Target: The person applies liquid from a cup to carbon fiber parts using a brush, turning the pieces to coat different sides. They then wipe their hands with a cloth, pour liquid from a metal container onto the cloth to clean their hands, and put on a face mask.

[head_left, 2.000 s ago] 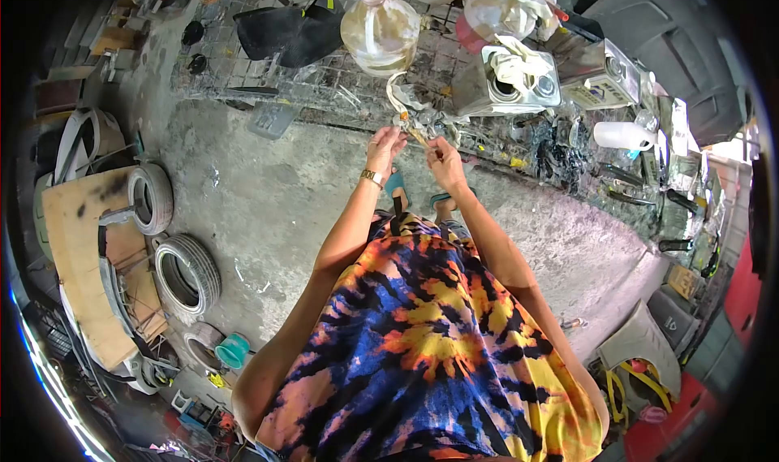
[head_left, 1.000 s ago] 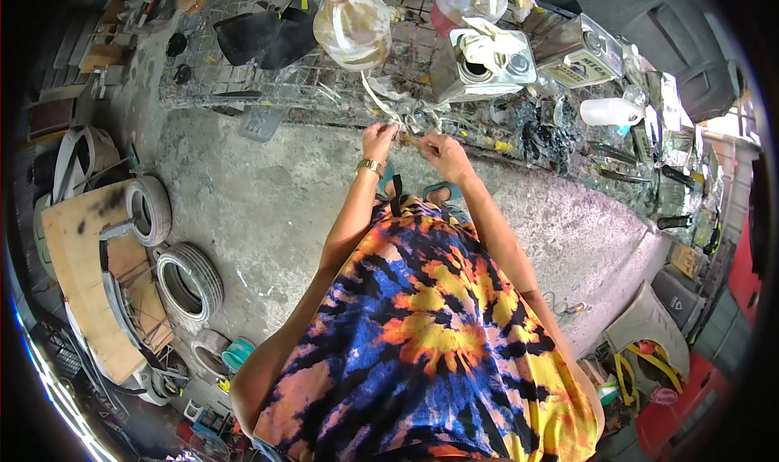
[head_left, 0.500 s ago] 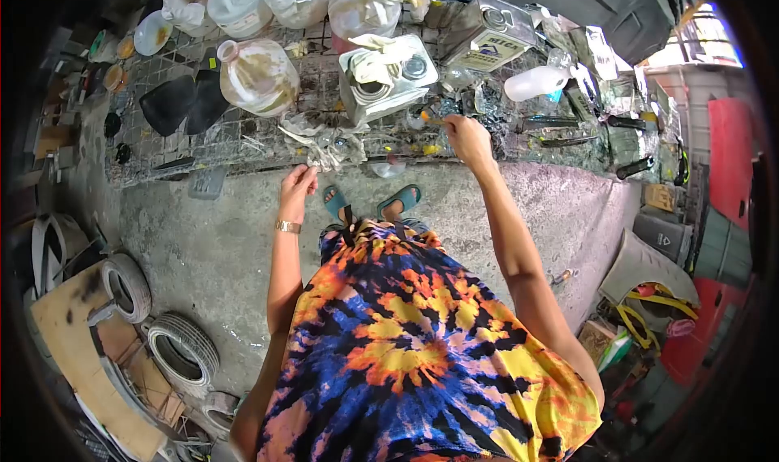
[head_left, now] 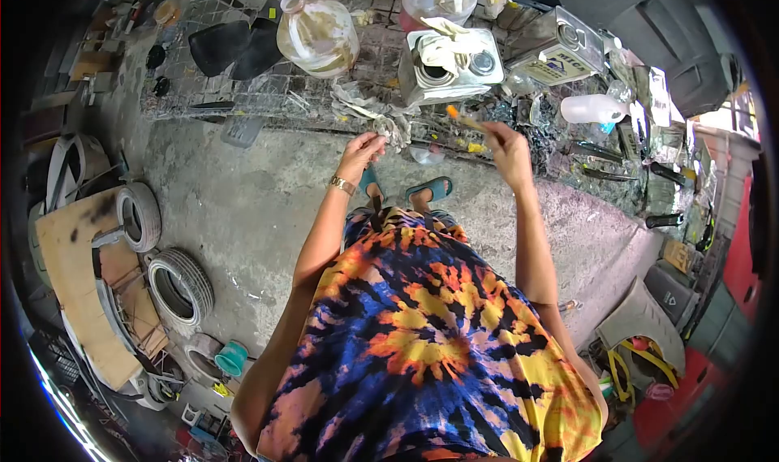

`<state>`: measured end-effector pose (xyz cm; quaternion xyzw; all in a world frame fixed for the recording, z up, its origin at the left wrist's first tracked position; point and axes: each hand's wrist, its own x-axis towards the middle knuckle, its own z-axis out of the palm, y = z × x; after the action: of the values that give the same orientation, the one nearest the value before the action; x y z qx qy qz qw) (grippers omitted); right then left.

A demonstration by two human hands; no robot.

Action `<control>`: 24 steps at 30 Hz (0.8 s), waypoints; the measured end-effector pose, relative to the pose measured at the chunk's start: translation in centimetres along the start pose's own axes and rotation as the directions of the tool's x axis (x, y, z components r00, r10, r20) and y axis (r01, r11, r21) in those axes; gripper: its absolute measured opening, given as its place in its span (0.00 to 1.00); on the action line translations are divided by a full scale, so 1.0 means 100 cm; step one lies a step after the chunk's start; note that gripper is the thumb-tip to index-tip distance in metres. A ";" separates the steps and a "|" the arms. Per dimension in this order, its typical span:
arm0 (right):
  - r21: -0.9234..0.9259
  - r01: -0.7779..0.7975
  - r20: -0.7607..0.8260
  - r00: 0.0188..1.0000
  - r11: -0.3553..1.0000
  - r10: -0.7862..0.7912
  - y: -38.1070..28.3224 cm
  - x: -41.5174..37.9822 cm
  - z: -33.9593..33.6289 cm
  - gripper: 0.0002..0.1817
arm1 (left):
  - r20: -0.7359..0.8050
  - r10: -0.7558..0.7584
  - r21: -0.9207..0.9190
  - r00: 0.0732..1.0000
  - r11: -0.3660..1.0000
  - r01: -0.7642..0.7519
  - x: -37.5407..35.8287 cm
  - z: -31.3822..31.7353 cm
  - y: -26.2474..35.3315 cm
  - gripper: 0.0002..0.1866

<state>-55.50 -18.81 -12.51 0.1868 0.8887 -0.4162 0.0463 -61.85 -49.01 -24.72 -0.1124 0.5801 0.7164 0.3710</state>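
My right hand (head_left: 510, 153) pinches a thin stick-like tool (head_left: 471, 121) with an orange tip, just over the near edge of the cluttered bench. Its exact kind is too small to tell. My left hand (head_left: 359, 157), a watch on its wrist, has its fingers pinched together beside a crumpled whitish sheet (head_left: 393, 129) that hangs over the bench edge. Whether those fingers grip the sheet or something small, I cannot see. Behind the tool stands a square metal can (head_left: 454, 84) with a pale glove (head_left: 448, 46) on top. Dark glossy scraps (head_left: 519, 111) lie right of it.
On the bench (head_left: 268, 109) are a stained plastic jug (head_left: 318, 40), a labelled tin (head_left: 560, 60), a white bottle (head_left: 592, 109) and several dark-handled tools (head_left: 669, 174). Tyres (head_left: 180, 286) and a wooden board (head_left: 81, 283) lie at left on the concrete floor (head_left: 243, 194).
The view has turned, so the bench appears farther right and higher. My right hand has drawn back toward me with the stick-like tool. My left hand stays beside the crumpled sheet.
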 end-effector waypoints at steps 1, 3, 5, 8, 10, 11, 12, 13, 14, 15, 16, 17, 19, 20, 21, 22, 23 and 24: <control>0.089 0.053 0.000 0.999 0.995 -0.053 -0.005 -0.004 0.015 0.10 | 0.019 0.002 -0.016 1.000 1.000 -0.002 0.001 0.002 -0.001 0.11; 0.351 0.002 0.060 0.998 0.936 -0.025 -0.012 -0.009 0.048 0.11 | 0.010 -0.004 -0.022 1.000 1.000 0.004 0.004 0.005 -0.003 0.11; 0.348 -0.007 0.121 0.992 0.937 -0.038 -0.011 -0.006 0.076 0.11 | 0.038 0.020 -0.025 0.999 1.000 -0.019 0.005 0.004 -0.004 0.12; 0.338 -0.013 0.267 0.960 0.941 -0.083 -0.006 -0.003 0.098 0.12 | -0.018 0.045 -0.028 0.999 0.999 -0.045 0.005 0.008 -0.005 0.12; 0.326 -0.031 0.315 0.946 0.945 -0.078 -0.005 -0.002 0.098 0.12 | -0.040 0.061 -0.031 0.997 0.998 -0.063 0.004 0.011 -0.003 0.12; 0.310 -0.050 0.360 0.931 0.949 -0.069 -0.004 -0.001 0.098 0.12 | -0.056 0.077 -0.034 0.995 0.996 -0.079 0.003 0.011 -0.002 0.12; 0.311 -0.050 0.361 0.930 0.949 -0.070 -0.004 0.000 0.099 0.12 | -0.058 0.077 -0.034 0.995 0.996 -0.079 0.003 0.011 -0.001 0.12; 0.325 -0.069 0.396 0.915 0.943 -0.070 -0.004 0.000 0.099 0.12 | -0.078 0.067 -0.038 0.995 0.997 -0.070 0.002 0.011 0.001 0.10; 0.338 -0.089 0.431 0.900 0.937 -0.070 -0.003 0.000 0.100 0.12 | -0.098 0.058 -0.043 0.994 0.997 -0.062 0.002 0.012 0.002 0.09; 0.338 -0.088 0.432 0.899 0.937 -0.071 -0.009 0.000 0.098 0.12 | -0.100 0.058 -0.044 0.993 0.997 -0.062 0.003 0.013 0.002 0.09; 0.314 -0.107 0.453 0.890 0.943 -0.050 -0.015 -0.002 0.097 0.13 | -0.157 0.071 -0.044 0.985 0.996 -0.078 0.003 0.014 0.002 0.08; 0.291 -0.127 0.474 0.880 0.948 -0.028 -0.020 -0.005 0.097 0.13 | -0.215 0.082 -0.042 0.973 0.995 -0.093 0.002 0.015 0.001 0.08; 0.305 -0.016 0.394 0.912 0.952 -0.111 -0.018 -0.012 0.105 0.14 | -0.269 0.082 -0.064 0.960 0.993 -0.102 0.000 0.023 0.006 0.07; 0.308 0.092 0.310 0.931 0.947 -0.191 -0.016 -0.017 0.108 0.14 | -0.284 0.097 -0.036 0.954 0.993 -0.111 -0.002 0.026 0.008 0.07; 0.307 0.094 0.307 0.932 0.947 -0.192 -0.023 -0.022 0.104 0.14 | -0.297 0.113 -0.008 0.948 0.993 -0.121 -0.001 0.028 0.009 0.08; 0.176 0.127 0.292 0.940 0.976 -0.175 -0.035 -0.027 0.094 0.14 | -0.291 0.119 -0.008 0.949 0.992 -0.126 0.000 0.030 0.007 0.08; 0.040 0.154 0.275 0.948 0.987 -0.159 -0.048 -0.032 0.085 0.14 | -0.312 0.131 -0.020 0.941 0.989 -0.144 0.001 0.033 0.006 0.08; -0.001 0.203 0.233 0.952 0.979 -0.197 -0.059 -0.039 0.077 0.14 | -0.330 0.143 -0.031 0.933 0.986 -0.162 0.003 0.035 0.004 0.09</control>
<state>-54.60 -29.20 -12.34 0.0454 0.8967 -0.4265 0.1094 -61.36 -45.71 -23.51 -0.1948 0.6197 0.7308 0.2096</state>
